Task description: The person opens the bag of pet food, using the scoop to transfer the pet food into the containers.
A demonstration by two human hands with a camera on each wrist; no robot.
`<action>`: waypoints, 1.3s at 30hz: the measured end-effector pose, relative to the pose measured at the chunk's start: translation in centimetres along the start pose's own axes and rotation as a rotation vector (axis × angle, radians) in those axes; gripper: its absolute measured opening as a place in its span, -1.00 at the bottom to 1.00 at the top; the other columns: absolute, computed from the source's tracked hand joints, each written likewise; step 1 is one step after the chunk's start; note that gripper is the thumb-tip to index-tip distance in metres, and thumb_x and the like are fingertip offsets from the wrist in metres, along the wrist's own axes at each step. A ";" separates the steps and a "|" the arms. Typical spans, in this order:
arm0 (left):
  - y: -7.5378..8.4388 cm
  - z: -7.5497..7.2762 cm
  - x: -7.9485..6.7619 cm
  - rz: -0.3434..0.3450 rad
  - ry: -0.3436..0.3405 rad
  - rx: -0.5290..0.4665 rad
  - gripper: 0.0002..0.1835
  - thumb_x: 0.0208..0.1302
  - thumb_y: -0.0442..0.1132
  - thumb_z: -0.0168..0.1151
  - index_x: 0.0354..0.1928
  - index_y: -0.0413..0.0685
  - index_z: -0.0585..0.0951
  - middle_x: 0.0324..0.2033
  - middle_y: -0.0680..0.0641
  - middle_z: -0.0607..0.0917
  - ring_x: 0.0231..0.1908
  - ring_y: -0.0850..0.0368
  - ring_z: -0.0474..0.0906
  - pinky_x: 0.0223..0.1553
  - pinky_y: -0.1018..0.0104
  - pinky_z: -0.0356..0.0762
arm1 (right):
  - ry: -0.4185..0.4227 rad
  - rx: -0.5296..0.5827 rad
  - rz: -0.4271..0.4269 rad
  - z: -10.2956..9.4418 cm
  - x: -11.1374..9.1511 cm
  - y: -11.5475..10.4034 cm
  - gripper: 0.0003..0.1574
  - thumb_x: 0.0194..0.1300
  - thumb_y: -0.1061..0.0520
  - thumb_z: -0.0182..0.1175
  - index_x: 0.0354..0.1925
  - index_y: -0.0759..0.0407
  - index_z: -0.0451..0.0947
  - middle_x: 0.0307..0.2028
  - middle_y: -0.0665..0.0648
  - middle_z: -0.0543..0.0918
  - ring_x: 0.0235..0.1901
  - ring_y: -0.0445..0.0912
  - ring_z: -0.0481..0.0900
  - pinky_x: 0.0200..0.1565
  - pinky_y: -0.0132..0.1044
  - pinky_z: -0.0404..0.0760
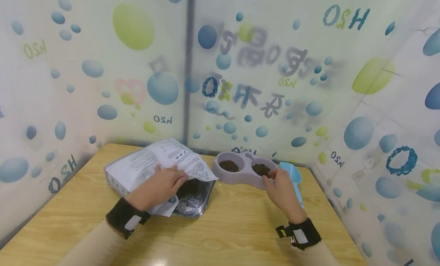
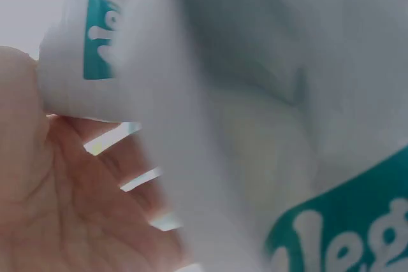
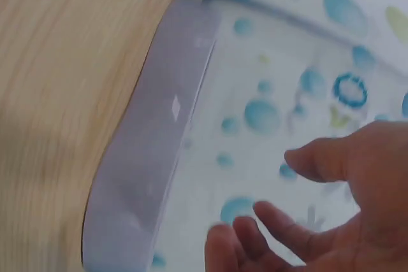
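A white printed bag (image 1: 137, 164) with brown pellets in its mouth lies on the left of the table. My left hand (image 1: 161, 187) holds the bag's upper flap; the left wrist view shows the thumb and fingers (image 2: 137, 164) on either side of white film with teal lettering. Behind and to the right stands a grey double bowl (image 1: 237, 178) with brown pellets (image 1: 228, 166) in both hollows. My right hand (image 1: 283, 191) hovers at the right hollow's near rim. In the right wrist view its thumb and bent fingers stand apart with nothing between them.
A light blue scoop (image 1: 292, 172) lies right of the bowl, partly behind my right hand. The wooden table (image 1: 233, 227) backs onto a curtain (image 1: 220, 124) printed with blue and green drops. Curtain also rises close along both sides.
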State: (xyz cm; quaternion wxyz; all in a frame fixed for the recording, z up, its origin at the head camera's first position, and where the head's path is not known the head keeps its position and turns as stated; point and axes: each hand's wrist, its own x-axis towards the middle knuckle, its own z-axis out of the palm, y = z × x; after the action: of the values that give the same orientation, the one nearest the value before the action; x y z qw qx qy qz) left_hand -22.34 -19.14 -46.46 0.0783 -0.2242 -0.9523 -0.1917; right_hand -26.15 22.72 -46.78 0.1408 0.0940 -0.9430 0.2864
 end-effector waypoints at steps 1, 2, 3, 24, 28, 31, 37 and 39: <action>0.0 -0.1 0.0 -0.005 -0.011 -0.006 -0.65 0.88 -0.10 0.11 0.27 -0.02 0.84 0.38 -0.22 0.85 0.63 -0.50 0.54 0.56 -0.98 0.02 | -0.035 0.031 -0.014 0.5 -0.2 -0.7 -0.65 0.75 0.12 0.30 0.15 0.45 0.61 0.00 0.41 0.73 -0.05 0.19 0.74 0.00 0.13 0.79; 0.1 -0.1 -0.1 -0.008 -0.020 -0.010 -0.64 0.88 -0.10 0.10 0.30 -0.03 0.83 0.40 -0.23 0.83 0.64 -0.50 0.53 0.56 -0.98 0.01 | -0.076 0.059 -0.024 1.1 -0.3 -1.4 -0.67 0.76 0.10 0.31 0.16 0.40 0.62 -0.01 0.35 0.76 -0.05 0.11 0.76 0.00 0.07 0.81; 0.1 -0.1 -0.1 -0.014 -0.030 -0.011 -0.63 0.88 -0.10 0.10 0.33 -0.04 0.81 0.43 -0.25 0.81 0.65 -0.51 0.51 0.57 -0.97 0.00 | -0.115 0.089 -0.037 1.7 -0.5 -2.1 -0.69 0.76 0.09 0.33 0.15 0.35 0.64 -0.03 0.29 0.78 -0.07 0.05 0.77 -0.01 0.02 0.82; 1.1 -1.1 -0.2 -0.035 -0.131 0.047 -0.64 0.91 -0.20 -0.04 0.30 -0.18 0.71 0.18 -0.40 0.87 0.40 -0.45 0.77 0.54 -0.89 0.24 | -0.614 0.377 -0.123 11.5 -0.5 -9.8 -0.69 0.74 0.04 0.34 -0.12 0.25 0.75 -0.42 0.19 0.85 -0.53 -0.15 0.75 -0.46 -0.34 0.76; 1.1 -1.0 -0.1 0.023 -0.090 0.065 -0.72 0.88 -0.26 -0.01 0.16 -0.13 0.72 -0.25 -0.07 0.82 -0.18 0.05 0.82 0.12 -0.17 0.87 | -0.599 0.410 -0.101 12.1 -0.4 -10.1 -0.64 0.74 0.09 0.33 -0.23 0.30 0.76 -0.47 0.21 0.83 -0.59 -0.14 0.71 -0.50 -0.31 0.77; 1.0 -0.9 -0.1 0.069 -0.048 0.060 -0.76 0.85 -0.31 0.04 0.16 -0.15 0.72 -0.40 0.04 0.69 -0.41 0.25 0.57 -0.38 0.30 0.61 | -0.586 0.430 -0.096 12.4 -0.3 -9.9 -0.63 0.76 0.12 0.29 -0.25 0.28 0.76 -0.49 0.21 0.83 -0.59 -0.16 0.70 -0.52 -0.34 0.73; 1.1 -0.9 -0.4 0.143 0.056 0.056 -0.80 0.82 -0.37 0.07 0.16 -0.20 0.69 -0.47 0.08 0.61 -0.48 0.30 0.51 -0.50 0.42 0.47 | -0.544 0.474 -0.143 12.6 0.2 -9.6 -0.63 0.87 0.09 0.14 -0.02 0.24 0.81 -0.33 0.19 0.89 -0.43 -0.09 0.85 -0.38 -0.38 0.77; 1.2 -1.1 -0.4 0.148 0.078 0.052 -0.80 0.81 -0.38 0.09 0.20 -0.21 0.68 -0.45 0.09 0.63 -0.47 0.31 0.52 -0.49 0.43 0.46 | -0.545 0.548 -0.149 12.3 0.3 -9.8 -0.61 0.88 0.09 0.10 0.08 0.29 0.80 -0.21 0.27 0.92 -0.33 0.02 0.93 -0.27 -0.26 0.90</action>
State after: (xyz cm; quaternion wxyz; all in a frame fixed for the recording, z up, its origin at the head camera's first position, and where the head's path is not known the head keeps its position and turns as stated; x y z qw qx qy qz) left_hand -21.39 -18.78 -45.13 0.1352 -0.2843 -0.9340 -0.1691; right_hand -26.50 7.64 -51.45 -0.1245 0.2687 -0.8251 0.4811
